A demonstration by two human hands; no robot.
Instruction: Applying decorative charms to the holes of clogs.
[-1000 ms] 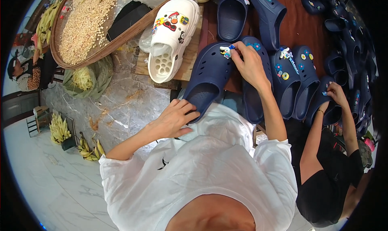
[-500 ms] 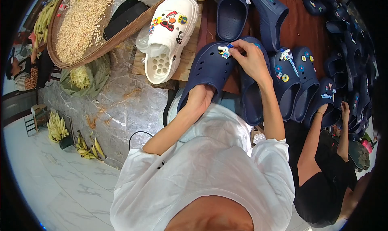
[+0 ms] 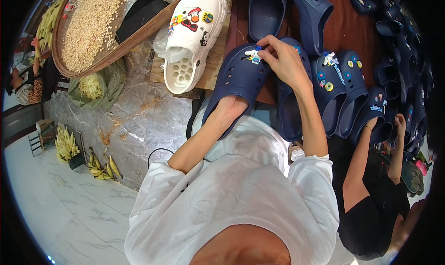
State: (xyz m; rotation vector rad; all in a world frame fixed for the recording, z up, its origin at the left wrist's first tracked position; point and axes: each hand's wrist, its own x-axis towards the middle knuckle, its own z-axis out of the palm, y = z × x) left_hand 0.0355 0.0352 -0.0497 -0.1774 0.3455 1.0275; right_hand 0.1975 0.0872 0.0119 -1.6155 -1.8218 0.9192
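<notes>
My left hand [image 3: 230, 108] reaches into the heel opening of a navy clog [image 3: 238, 78] and holds it over my lap; its fingers are hidden inside. With thumb and forefinger, my right hand [image 3: 283, 61] pinches a small white-and-blue cartoon shoe charm [image 3: 253, 55] at the clog's upper toe. Part of that charm is covered by my fingertips. Right beside my right wrist lies another navy clog [image 3: 288, 112], partly hidden by my arm. Further right, a pair of navy clogs [image 3: 328, 95] carries flower, ring and character charms.
A white clog [image 3: 197, 24] with several charms rests on a wooden board [image 3: 215, 65] at the left. Behind it is a tray [image 3: 99, 72] of pale kernels. More navy clogs [image 3: 266, 12] fill the far and right sides. At right, a co-worker's hand [image 3: 371, 123] reaches into a clog.
My right fingers still pinch the charm, which now sits slightly more tilted on the clog. The clog and both hands have barely shifted; the whole view has moved a little.
</notes>
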